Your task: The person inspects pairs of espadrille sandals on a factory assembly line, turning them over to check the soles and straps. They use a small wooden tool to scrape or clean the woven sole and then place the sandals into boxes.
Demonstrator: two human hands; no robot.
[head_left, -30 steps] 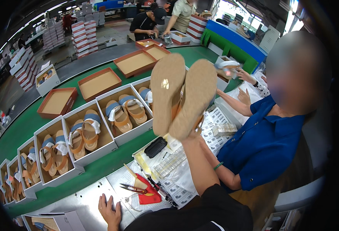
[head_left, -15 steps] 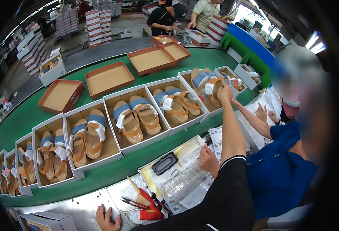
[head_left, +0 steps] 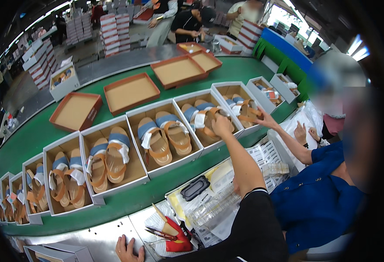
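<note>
My right hand [head_left: 221, 127], its arm in a short black sleeve, reaches into an open white shoebox [head_left: 240, 129]. Its fingers are closed on the right-hand tan sandal [head_left: 210, 123] of a pair; the fingertips are partly hidden. The sandals have blue front bands, tan straps and white wrapping paper. On the metal table at the bottom, my left hand [head_left: 130, 250] lies with fingers spread, holding nothing. A co-worker in blue has a hand [head_left: 266, 120] at the sandals [head_left: 247, 111] in the neighbouring box to the right.
A row of sandal boxes [head_left: 147, 178] lines the green conveyor [head_left: 126, 196]. Behind them lie brown-red lids [head_left: 131, 93]. Nearer me are a black oval tray [head_left: 195, 187], clear plastic packs [head_left: 213, 209], label sheets [head_left: 259, 153], and red-handled tools [head_left: 179, 240]. People stand across the line.
My right hand has moved left from the sandals in the farther box to those in the nearer one. Those farther sandals now lie lower in their box. My left hand stays on the table.
</note>
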